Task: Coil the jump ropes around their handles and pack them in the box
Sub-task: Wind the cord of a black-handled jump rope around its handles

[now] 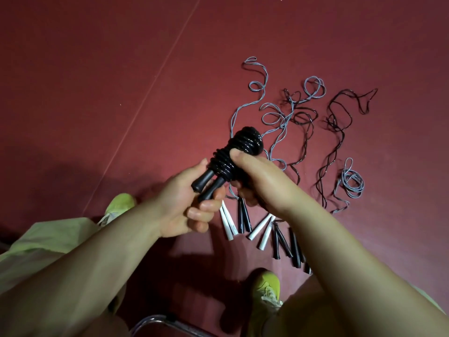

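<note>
A black jump rope (239, 147) is wound in tight coils around its two black handles, held in the air over the red floor. My left hand (194, 203) grips the bare lower ends of the handles. My right hand (257, 176) holds the coiled part, thumb pressed on the coils. Below on the floor lie several loose jump ropes: grey ropes (264, 113) with white handles (228, 222) and black ropes (340, 122) with black handles (279, 242). No box is in view.
My two feet in yellow-green shoes (266, 288) stand on the red floor (97, 69), which has a pale line running diagonally. A chrome chair tube (155, 322) shows at the bottom edge. A small grey coil of rope (352, 183) lies at the right.
</note>
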A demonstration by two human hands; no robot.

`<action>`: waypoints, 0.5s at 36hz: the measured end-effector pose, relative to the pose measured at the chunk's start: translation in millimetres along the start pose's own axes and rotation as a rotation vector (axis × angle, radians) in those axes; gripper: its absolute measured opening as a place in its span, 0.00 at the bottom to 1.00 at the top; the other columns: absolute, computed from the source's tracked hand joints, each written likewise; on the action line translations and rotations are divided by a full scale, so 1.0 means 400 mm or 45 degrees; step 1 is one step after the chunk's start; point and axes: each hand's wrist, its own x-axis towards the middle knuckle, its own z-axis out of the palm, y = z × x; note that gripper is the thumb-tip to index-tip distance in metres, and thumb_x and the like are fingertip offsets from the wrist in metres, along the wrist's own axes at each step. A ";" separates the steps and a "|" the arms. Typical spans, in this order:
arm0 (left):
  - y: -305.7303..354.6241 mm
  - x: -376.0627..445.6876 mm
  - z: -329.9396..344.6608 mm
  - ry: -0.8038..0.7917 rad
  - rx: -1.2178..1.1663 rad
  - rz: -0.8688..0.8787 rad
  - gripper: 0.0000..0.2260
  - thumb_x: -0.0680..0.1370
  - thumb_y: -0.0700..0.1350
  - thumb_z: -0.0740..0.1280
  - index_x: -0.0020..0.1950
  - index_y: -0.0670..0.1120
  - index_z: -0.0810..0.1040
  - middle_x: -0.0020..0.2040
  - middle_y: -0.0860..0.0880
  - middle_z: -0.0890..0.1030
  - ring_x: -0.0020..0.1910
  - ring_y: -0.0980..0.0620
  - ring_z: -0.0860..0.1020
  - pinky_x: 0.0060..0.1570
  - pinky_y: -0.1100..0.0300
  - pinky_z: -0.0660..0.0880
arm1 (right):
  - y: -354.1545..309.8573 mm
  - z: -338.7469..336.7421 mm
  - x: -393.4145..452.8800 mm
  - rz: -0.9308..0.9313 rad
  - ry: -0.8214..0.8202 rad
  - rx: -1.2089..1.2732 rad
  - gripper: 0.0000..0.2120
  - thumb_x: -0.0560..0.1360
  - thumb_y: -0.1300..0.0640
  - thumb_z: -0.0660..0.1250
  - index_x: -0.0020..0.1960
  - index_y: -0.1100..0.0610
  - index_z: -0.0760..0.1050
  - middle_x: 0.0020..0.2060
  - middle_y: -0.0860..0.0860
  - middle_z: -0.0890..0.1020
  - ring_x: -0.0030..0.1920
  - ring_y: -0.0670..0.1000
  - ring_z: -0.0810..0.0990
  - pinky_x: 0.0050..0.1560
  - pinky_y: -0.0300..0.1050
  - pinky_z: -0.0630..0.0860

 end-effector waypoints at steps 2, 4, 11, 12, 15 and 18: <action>-0.002 0.007 -0.003 0.149 0.121 0.062 0.28 0.77 0.65 0.48 0.33 0.45 0.72 0.23 0.51 0.64 0.16 0.58 0.57 0.21 0.67 0.60 | 0.007 -0.005 0.003 0.080 -0.014 -0.122 0.19 0.81 0.42 0.56 0.41 0.54 0.70 0.30 0.50 0.71 0.25 0.47 0.64 0.25 0.39 0.60; -0.005 0.011 -0.004 0.256 0.229 0.101 0.28 0.79 0.64 0.47 0.34 0.44 0.72 0.23 0.50 0.64 0.17 0.57 0.57 0.22 0.66 0.60 | 0.010 -0.005 0.004 0.110 -0.001 -0.193 0.20 0.81 0.42 0.54 0.41 0.55 0.71 0.31 0.51 0.71 0.25 0.47 0.64 0.24 0.39 0.61; -0.006 0.019 0.006 0.482 0.459 0.146 0.28 0.80 0.63 0.48 0.35 0.45 0.73 0.22 0.51 0.67 0.18 0.56 0.57 0.25 0.63 0.61 | 0.004 -0.003 0.003 0.212 0.050 -0.243 0.25 0.79 0.38 0.55 0.38 0.58 0.73 0.26 0.51 0.68 0.20 0.46 0.61 0.21 0.36 0.59; -0.008 0.020 0.005 0.503 0.470 0.145 0.28 0.80 0.63 0.48 0.35 0.45 0.73 0.22 0.51 0.68 0.18 0.56 0.57 0.25 0.63 0.62 | 0.003 -0.004 0.002 0.235 0.057 -0.263 0.25 0.78 0.37 0.55 0.37 0.58 0.71 0.24 0.50 0.67 0.20 0.47 0.61 0.22 0.37 0.59; -0.010 0.024 0.002 0.557 0.528 0.176 0.27 0.80 0.63 0.48 0.36 0.45 0.73 0.21 0.51 0.68 0.18 0.56 0.58 0.26 0.63 0.63 | 0.002 -0.006 -0.001 0.282 0.097 -0.317 0.26 0.77 0.35 0.56 0.32 0.55 0.65 0.20 0.47 0.63 0.20 0.48 0.59 0.25 0.39 0.56; -0.009 0.029 -0.007 0.646 0.631 0.243 0.26 0.80 0.61 0.49 0.36 0.44 0.74 0.21 0.53 0.69 0.17 0.56 0.62 0.28 0.61 0.64 | 0.003 -0.006 0.000 0.307 0.159 -0.390 0.28 0.77 0.35 0.57 0.29 0.54 0.59 0.17 0.46 0.62 0.20 0.49 0.58 0.25 0.40 0.56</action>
